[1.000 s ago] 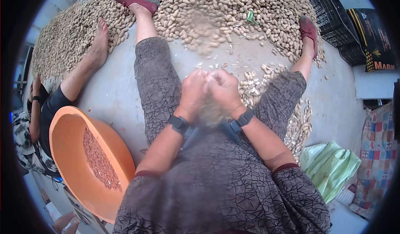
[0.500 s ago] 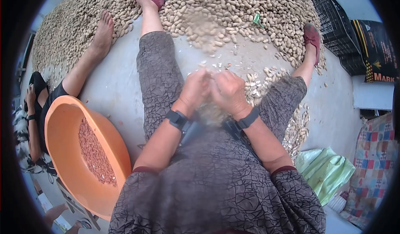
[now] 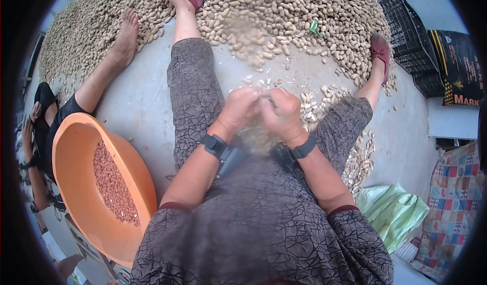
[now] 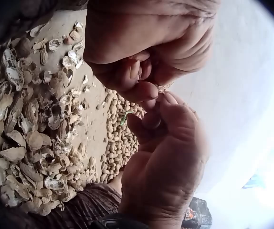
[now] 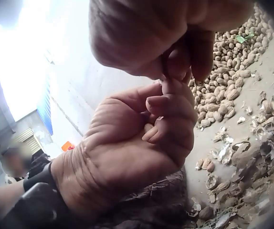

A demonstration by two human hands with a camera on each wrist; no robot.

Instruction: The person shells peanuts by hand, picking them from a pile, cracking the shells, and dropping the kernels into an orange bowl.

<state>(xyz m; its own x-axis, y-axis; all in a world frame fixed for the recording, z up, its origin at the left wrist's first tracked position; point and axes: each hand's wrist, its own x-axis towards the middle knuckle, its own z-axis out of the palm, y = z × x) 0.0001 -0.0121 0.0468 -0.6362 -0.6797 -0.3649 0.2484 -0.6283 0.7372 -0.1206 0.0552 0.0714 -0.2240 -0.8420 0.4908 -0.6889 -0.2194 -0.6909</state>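
My left hand and right hand meet over the floor between my legs, fingertips together. Both have curled fingers and pinch a peanut, of which only a tan sliver shows in the left wrist view; the fingers hide the rest. In the right wrist view the left hand is below, its fingers folded toward the palm, and the right hand comes down from above. Broken peanut shells lie beneath, beside my right leg. Unshelled peanuts are heaped ahead.
An orange basin with shelled reddish kernels stands on the left, near another person's bare leg. At the right are a black crate, a printed black bag, a green sack and a checked cloth.
Both hands stay together in nearly the same place, and the right hand has turned slightly, showing a gap beside its thumb. The head view has shifted a little.
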